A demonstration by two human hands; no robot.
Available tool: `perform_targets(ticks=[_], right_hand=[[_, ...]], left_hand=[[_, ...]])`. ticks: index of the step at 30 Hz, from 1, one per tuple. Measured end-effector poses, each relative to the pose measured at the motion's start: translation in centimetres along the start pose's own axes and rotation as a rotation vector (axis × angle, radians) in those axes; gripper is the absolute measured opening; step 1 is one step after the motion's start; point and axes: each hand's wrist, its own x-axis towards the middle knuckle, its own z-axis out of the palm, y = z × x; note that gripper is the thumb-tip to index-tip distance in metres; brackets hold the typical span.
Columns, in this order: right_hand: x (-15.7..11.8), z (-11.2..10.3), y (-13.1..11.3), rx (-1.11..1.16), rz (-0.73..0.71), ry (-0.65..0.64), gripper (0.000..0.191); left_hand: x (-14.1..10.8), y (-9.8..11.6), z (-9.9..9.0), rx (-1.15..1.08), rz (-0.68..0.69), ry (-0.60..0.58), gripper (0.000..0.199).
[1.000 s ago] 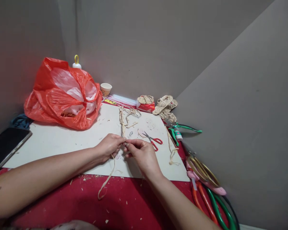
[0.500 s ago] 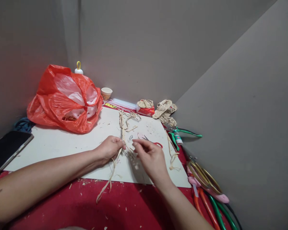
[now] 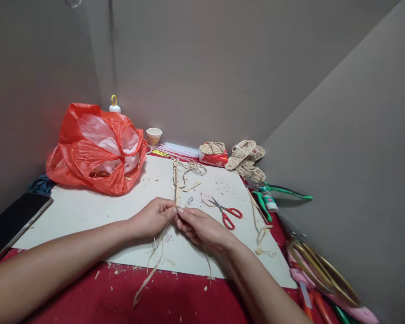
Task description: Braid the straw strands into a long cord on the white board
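Note:
A narrow plaited straw strip [image 3: 176,182] runs away from me over the white board [image 3: 97,220]. At its near end my left hand [image 3: 157,216] pinches it between thumb and fingers. My right hand [image 3: 202,225] has its fingertips closed on the same spot, touching the left ones. Loose straw strands [image 3: 151,270] trail down from under the left hand past the board's near edge, and a thinner one hangs below the right hand. Just beyond the right hand lie red-handled scissors [image 3: 227,213], blades apart. The strands between the fingertips are mostly hidden.
A red plastic bag [image 3: 91,157] stands back left, near a phone [image 3: 16,225]. Along the back are a paper cup [image 3: 154,136], a red packet [image 3: 213,158] and woven straw pieces [image 3: 245,157]. To the right lie green-handled pliers [image 3: 263,207], a small bottle [image 3: 270,201] and large gold-handled scissors [image 3: 319,270].
My right hand has come left and down from above the board to meet the left hand at the strip. The view has shifted slightly, and the red-handled scissors now show fully.

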Motion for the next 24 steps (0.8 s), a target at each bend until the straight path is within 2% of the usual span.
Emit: perform_targets(ticks=[5,7,13,19,24], right_hand=[[0.1,-0.6,0.1,0.225,-0.002,-0.158,0.036],[0.1,-0.6,0.3,0.285,-0.007,-0.168,0.033],[0.5,0.1,0.9,0.343,-0.006,-0.073,0.028],[0.9,1.8,1.1,0.271,-0.005,0.156,0.023],[0.8,2.9,1.2,0.319,-0.040,0.212,0.020]], left_hand=[[-0.1,0.7,-0.1,0.276,0.045,0.101,0.025],[-0.2,1.1,-0.2,0.395,0.058,0.125,0.026],[-0.3,1.5,-0.4,0.548,0.008,0.089,0.023],[-0.4,2.1,-0.4,0.501,-0.114,0.025,0.018],[-0.9,2.9,-0.2,0.606,-0.187,0.050,0.015]])
